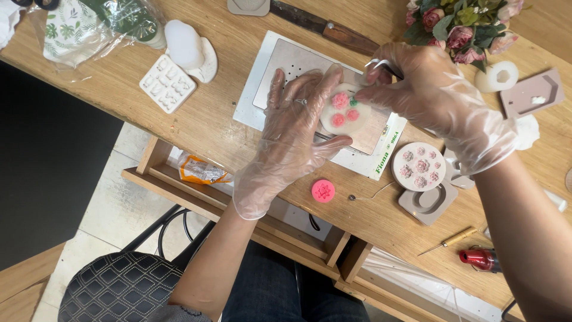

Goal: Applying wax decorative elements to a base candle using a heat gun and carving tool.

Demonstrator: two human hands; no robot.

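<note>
— Two gloved hands at work on a wooden counter (208,128). Far left: leaf-print cloth in clear plastic (77,27), then a white mould tray (167,83).

— And the left hand (292,128)?

— Spread flat, fingers (276,89) wide open, gripping nothing; only steadying the round white disc (333,107) from its left edge. Disc resting on a pale square plate (363,128), atop a white board (256,101), with three pink flowers (341,100) and a green bit on it.

— Right hand (441,101)?

— Pinched shut at the fingertips just beside the green piece; whatever is between them too small to make out.

— Risks?

— Probably smearing or flattening the soft pink flowers with a loose glove fold or too hard a press. Maybe sliding the disc off the plate if pushed sideways.

— Nearby?

— Small pink mould (323,191) near the counter edge, a round flower-pattern mould (419,166) to the right, pink bouquet (465,24) above, red tool (479,258) lower right.
</note>
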